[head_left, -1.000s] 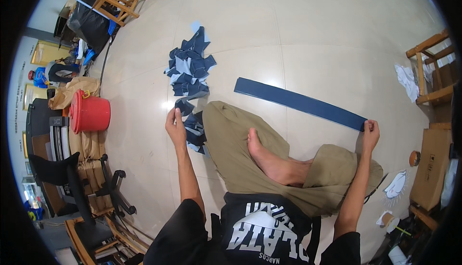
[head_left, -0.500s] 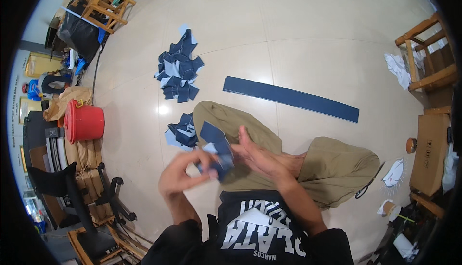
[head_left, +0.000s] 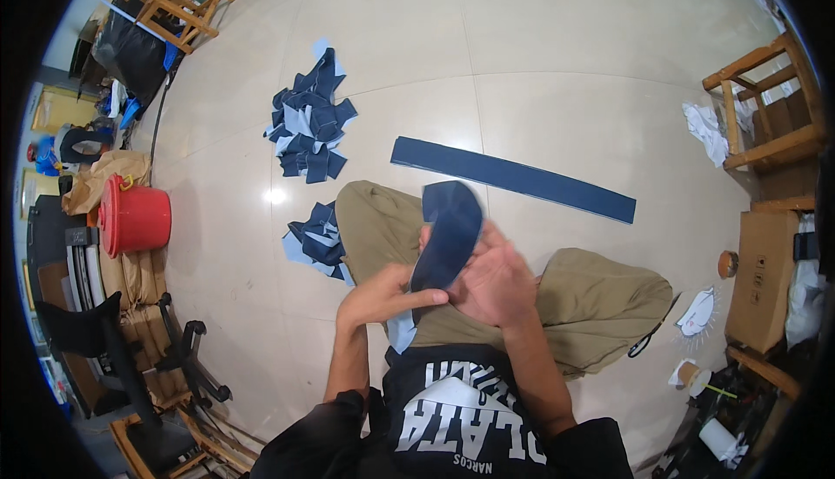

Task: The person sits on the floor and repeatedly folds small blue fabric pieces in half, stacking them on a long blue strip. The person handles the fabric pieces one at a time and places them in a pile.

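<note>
Navy cloth (head_left: 450,234) arcs lengthwise away from you; left grip (head_left: 389,291) pinches near end, right grip (head_left: 498,286) alongside, closure unclear.

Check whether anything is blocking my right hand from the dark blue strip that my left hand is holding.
Nothing visible blocks it: the dark blue strip curves across the front of your right hand, its lower end held by your left hand. I can't tell whether the right hand touches it.

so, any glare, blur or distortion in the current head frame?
Head view: bright glare on the floor at left; right hand looks slightly motion-blurred, long dark blue strip fairly crisp; tile seams bow, image corners drop to black.
</note>
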Action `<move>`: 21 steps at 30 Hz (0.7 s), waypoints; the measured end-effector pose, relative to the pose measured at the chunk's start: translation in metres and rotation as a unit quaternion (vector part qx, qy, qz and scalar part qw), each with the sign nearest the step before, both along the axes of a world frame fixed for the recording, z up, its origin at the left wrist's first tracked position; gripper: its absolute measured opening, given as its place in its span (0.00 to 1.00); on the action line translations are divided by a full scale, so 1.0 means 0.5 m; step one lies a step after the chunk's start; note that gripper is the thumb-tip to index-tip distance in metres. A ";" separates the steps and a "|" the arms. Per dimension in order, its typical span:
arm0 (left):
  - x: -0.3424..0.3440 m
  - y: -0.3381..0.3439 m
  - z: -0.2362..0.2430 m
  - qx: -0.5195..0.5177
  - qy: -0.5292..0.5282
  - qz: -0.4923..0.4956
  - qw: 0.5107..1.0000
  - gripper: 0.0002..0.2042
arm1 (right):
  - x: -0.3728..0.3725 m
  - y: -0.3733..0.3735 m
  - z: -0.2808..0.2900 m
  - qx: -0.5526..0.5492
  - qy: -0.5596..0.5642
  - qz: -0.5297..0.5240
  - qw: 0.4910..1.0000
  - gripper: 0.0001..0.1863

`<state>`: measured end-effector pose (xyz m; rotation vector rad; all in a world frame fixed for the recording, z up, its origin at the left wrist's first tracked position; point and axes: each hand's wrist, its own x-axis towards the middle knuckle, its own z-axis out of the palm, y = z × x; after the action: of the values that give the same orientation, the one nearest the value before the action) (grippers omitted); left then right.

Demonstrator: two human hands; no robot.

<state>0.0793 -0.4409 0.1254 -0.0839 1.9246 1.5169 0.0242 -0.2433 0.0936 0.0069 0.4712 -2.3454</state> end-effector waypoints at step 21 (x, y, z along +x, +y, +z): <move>-0.033 -0.064 -0.017 0.146 -0.120 -0.126 0.974 0.13 | -0.148 0.408 -0.110 0.170 -0.016 -0.356 0.919 0.27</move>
<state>0.0625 -0.4731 0.1168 0.1002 1.4494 1.5228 -0.0496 -0.0394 0.0388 0.4510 0.9866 -2.9178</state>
